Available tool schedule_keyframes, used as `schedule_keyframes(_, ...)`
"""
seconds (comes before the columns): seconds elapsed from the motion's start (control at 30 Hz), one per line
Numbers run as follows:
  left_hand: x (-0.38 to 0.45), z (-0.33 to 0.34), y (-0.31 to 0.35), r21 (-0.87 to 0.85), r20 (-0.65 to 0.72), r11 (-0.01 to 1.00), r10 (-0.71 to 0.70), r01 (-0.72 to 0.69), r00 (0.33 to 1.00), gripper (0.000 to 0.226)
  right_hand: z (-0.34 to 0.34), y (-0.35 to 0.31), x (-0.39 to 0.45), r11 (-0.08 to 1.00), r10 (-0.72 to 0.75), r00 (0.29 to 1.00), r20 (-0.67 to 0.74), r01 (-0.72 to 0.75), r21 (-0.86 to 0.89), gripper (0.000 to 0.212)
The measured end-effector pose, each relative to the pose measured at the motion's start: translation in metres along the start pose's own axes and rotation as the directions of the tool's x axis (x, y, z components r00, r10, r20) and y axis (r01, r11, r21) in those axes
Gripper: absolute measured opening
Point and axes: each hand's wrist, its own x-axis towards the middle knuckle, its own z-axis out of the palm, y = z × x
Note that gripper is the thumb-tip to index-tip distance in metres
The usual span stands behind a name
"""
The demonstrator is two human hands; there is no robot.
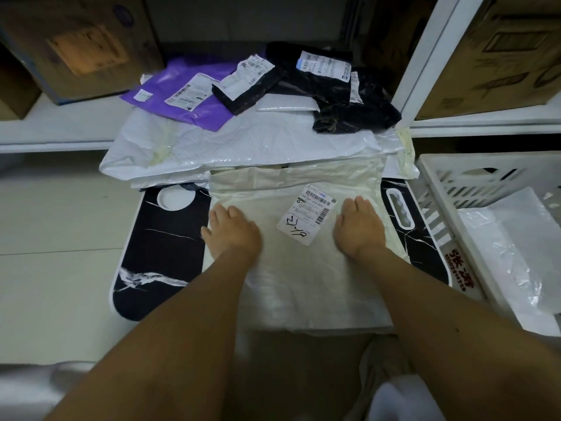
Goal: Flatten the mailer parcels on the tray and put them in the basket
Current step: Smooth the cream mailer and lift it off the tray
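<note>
While both palms press flat, the cream mailer (pixel 291 238) lies square under them on the tray (pixel 158 238).

Under the straight, relaxed fingers of the left hand (pixel 232 233) and right hand (pixel 359 227), which grasp nothing, the mailer runs lengthwise away from the body, its label (pixel 308 214) between the hands. The basket (pixel 449 189) sits just beside the right hand, on its outer side, so that hand is likely nearer for the drop. Beyond the fingertips wait the white mailer (pixel 243 141), purple mailer (pixel 188 92) and black mailers (pixel 334 86).
</note>
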Motion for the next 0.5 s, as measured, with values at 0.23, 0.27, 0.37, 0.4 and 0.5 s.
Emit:
schedule_keyframes(0.23, -0.025, -0.016, -0.013, -0.102, 0.049, 0.974, -0.196, 0.201, 0.979, 0.043, -0.019, 0.008, -0.028, 0.979, 0.199, 0.978, -0.054, -0.201, -0.033, 0.039)
schedule_keyframes(0.27, -0.03, -0.017, -0.016, -0.058, 0.03, 0.982, -0.179, 0.181, 0.983, 0.045, -0.02, 0.009, -0.035, 0.973, 0.229, 0.972, -0.057, -0.231, -0.019, 0.039)
schedule_keyframes(0.37, -0.048, -0.012, -0.017, 0.079, -0.014, 0.997, -0.014, 0.015, 1.0, 0.052, -0.012, 0.007, -0.054, 0.979, 0.19, 0.981, -0.046, -0.193, -0.061, 0.051)
schedule_keyframes(0.4, -0.055, -0.009, -0.014, 0.121, -0.009, 0.99, 0.076, -0.074, 0.997, 0.056, -0.007, 0.003, -0.063, 0.989, 0.134, 0.991, -0.024, -0.136, -0.061, 0.057)
schedule_keyframes(0.5, -0.081, 0.005, -0.002, 0.195, 0.119, 0.924, 0.311, -0.33, 0.943, 0.068, 0.012, -0.016, -0.092, 0.998, -0.027, 0.998, 0.061, 0.03, -0.054, 0.066)
